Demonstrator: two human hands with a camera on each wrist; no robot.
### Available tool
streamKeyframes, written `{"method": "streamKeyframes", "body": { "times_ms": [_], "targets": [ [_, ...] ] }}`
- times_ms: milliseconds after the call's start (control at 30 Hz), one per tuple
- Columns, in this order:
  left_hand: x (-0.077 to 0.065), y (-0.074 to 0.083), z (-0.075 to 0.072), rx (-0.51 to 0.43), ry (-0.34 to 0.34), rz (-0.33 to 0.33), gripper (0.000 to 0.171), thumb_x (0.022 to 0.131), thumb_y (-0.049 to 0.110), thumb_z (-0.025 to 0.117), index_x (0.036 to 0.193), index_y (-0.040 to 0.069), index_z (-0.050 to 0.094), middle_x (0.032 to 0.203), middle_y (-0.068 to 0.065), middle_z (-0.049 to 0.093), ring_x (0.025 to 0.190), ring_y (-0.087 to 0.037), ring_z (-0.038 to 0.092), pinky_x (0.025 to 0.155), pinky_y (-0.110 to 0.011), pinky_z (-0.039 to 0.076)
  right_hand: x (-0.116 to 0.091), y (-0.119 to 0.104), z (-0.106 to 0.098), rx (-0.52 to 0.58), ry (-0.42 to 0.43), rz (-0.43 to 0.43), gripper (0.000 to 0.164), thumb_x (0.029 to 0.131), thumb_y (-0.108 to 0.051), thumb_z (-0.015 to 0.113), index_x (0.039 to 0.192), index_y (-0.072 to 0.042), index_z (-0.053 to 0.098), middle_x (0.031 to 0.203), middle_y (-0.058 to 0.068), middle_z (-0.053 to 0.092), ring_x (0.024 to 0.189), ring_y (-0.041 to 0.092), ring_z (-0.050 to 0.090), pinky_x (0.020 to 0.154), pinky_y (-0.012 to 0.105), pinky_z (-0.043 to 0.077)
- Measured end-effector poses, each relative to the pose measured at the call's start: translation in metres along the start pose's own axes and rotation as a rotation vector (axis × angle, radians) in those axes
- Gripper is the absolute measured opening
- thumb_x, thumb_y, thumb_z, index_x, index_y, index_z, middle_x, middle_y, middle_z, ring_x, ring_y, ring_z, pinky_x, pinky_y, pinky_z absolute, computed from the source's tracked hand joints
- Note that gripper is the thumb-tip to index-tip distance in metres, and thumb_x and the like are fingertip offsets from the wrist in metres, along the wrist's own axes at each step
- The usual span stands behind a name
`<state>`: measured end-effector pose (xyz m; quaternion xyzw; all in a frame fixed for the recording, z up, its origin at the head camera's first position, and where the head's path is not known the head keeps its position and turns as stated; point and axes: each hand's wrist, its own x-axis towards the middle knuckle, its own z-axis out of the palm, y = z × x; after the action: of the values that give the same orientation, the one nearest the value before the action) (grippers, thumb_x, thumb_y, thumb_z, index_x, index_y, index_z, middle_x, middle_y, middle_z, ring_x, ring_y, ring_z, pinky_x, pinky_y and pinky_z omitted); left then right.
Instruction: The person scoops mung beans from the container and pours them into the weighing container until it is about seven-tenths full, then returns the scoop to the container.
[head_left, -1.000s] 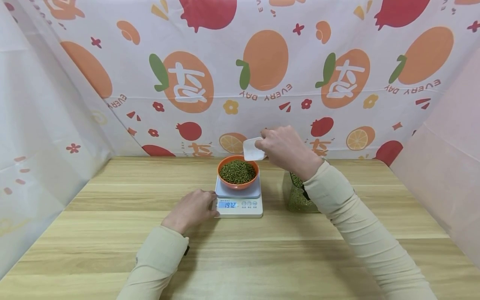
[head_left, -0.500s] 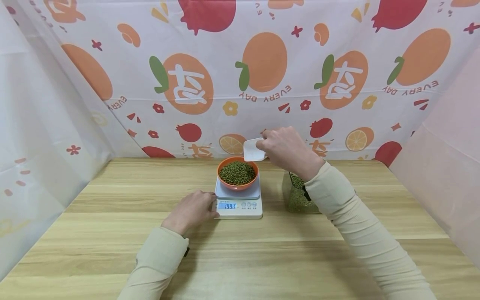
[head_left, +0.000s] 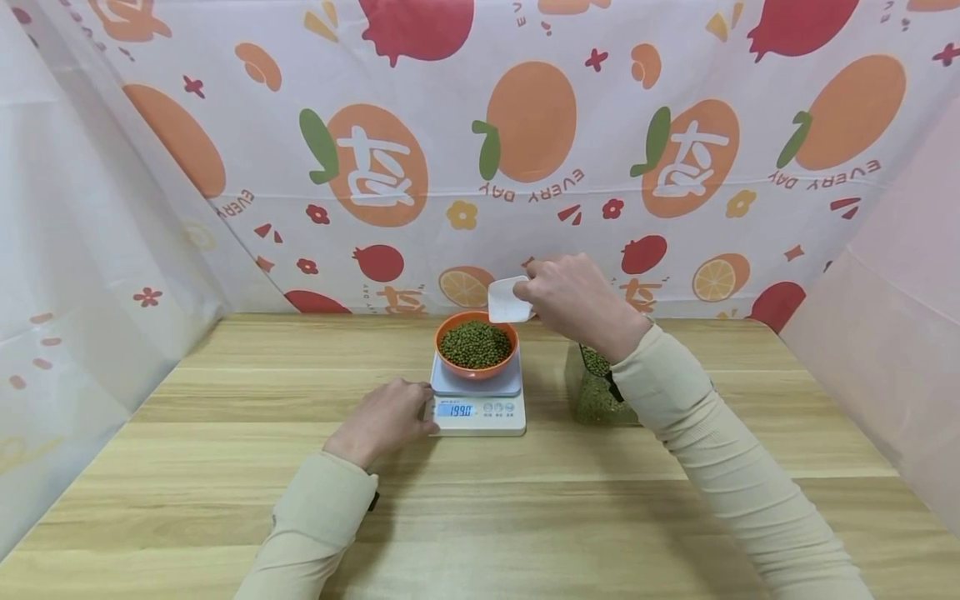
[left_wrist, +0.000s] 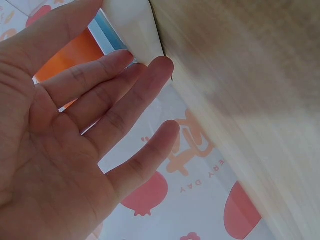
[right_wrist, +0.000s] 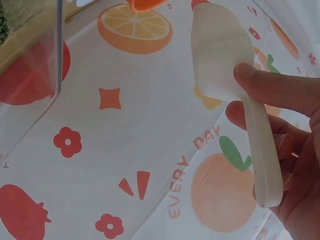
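Observation:
An orange bowl (head_left: pixel 476 372) full of green mung beans (head_left: pixel 474 344) stands on the platform of a white kitchen scale (head_left: pixel 480 427). The lit display reads about 199.0. My left hand (head_left: pixel 386 417) rests at the scale's left side; in the left wrist view its fingers (left_wrist: pixel 120 115) are fairly straight, with fingertips against the scale's edge. Above the bowl's right rim, my right hand (head_left: pixel 577 300) holds a white scoop (head_left: pixel 509 300), tilted toward the beans. The right wrist view shows the scoop's handle (right_wrist: pixel 262 155) gripped between thumb and fingers.
A clear container (head_left: pixel 600 408) with more mung beans stands to the right of the scale, partly hidden by my right forearm. Behind the wooden table (head_left: pixel 480 517) hangs a fruit-print cloth (head_left: pixel 450 150), with more cloth along both sides.
The scale's reading rises from 197.2 to about 199.1, then shows about 199.0. Both hands, the bowl and the scoop stay nearly still.

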<state>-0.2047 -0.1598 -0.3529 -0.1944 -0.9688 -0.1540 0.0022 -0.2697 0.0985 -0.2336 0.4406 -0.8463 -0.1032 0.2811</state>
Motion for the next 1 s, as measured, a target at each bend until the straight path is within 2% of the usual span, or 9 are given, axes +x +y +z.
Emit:
{"method": "streamKeyframes", "body": {
  "times_ms": [133,367,567,800,1000],
  "targets": [
    [0.000,0.000,0.000,-0.002,-0.005,-0.004,0.022,0.079,0.009,0.087,0.076,0.004,0.066,0.073,-0.002,0.057,0.063,-0.015,0.047,0.060,-0.031,0.041,-0.003,0.000,0.001,0.021,-0.005,0.009,0.016,0.083,0.001,0.079,0.093,-0.011,0.080,0.076,0.007,0.068,0.052,0.021,0.051,0.046,0.033,0.044],
    [0.001,0.000,0.001,-0.009,-0.013,-0.005,0.021,0.080,0.009,0.087,0.077,0.003,0.067,0.075,-0.003,0.059,0.062,-0.015,0.047,0.059,-0.030,0.041,-0.014,0.005,0.005,0.065,0.042,0.036,0.018,0.074,-0.005,0.089,0.087,-0.011,0.079,0.083,0.006,0.072,0.062,0.024,0.063,0.049,0.035,0.050],
    [0.001,0.000,0.000,-0.011,-0.016,-0.013,0.022,0.080,0.009,0.087,0.076,0.004,0.066,0.076,-0.004,0.060,0.063,-0.014,0.047,0.060,-0.030,0.041,-0.022,0.010,0.004,0.073,0.070,0.075,0.022,0.072,-0.011,0.093,0.088,-0.011,0.078,0.077,0.005,0.069,0.062,0.023,0.060,0.049,0.035,0.049],
    [0.001,0.000,0.000,-0.007,-0.015,-0.018,0.019,0.079,0.009,0.087,0.085,0.000,0.071,0.076,-0.004,0.059,0.063,-0.016,0.047,0.060,-0.030,0.040,-0.033,0.019,0.004,0.148,0.085,0.196,0.019,0.075,-0.006,0.090,0.088,-0.010,0.077,0.077,0.006,0.066,0.061,0.027,0.058,0.048,0.039,0.045],
    [0.001,0.000,0.000,-0.004,-0.018,-0.025,0.019,0.080,0.010,0.087,0.086,0.000,0.072,0.076,-0.004,0.060,0.063,-0.015,0.047,0.059,-0.030,0.039,-0.040,0.024,0.006,0.215,0.097,0.227,0.017,0.076,0.000,0.086,0.087,-0.009,0.076,0.080,0.008,0.069,0.061,0.030,0.059,0.048,0.041,0.045]
  ]
}}
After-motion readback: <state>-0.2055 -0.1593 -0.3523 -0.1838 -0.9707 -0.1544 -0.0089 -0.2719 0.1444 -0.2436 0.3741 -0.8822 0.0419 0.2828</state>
